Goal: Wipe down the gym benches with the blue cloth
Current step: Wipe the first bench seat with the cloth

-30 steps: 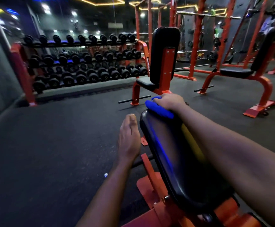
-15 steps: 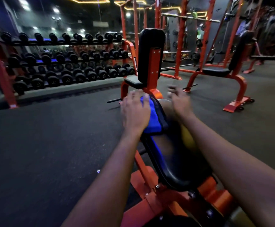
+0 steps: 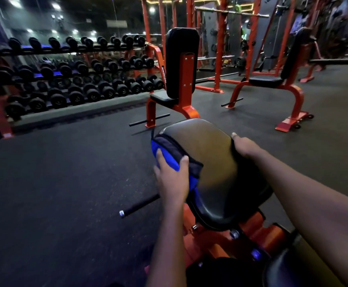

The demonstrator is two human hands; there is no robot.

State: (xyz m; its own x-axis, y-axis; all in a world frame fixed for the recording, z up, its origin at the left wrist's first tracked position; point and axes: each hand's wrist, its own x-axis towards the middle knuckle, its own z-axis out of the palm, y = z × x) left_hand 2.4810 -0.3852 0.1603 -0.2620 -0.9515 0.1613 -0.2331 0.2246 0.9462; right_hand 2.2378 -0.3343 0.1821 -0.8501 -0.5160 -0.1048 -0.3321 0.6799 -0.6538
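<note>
There is a single view, a wide-angle camera worn on the person's head. It looks forward and steeply down over both bare forearms, which enter from the bottom edge at 6 o'clock and 4 o'clock. The glossy black padded bench back on its orange steel frame (image 3: 208, 162) sits very near, filling the lower centre. Beyond it, at 12 o'clock, the lens faces an upright orange seat with a tall black back pad (image 3: 181, 63). A long rack of black dumbbells (image 3: 71, 79) runs off toward 10 o'clock, and straight lines bow near the edges.
</note>
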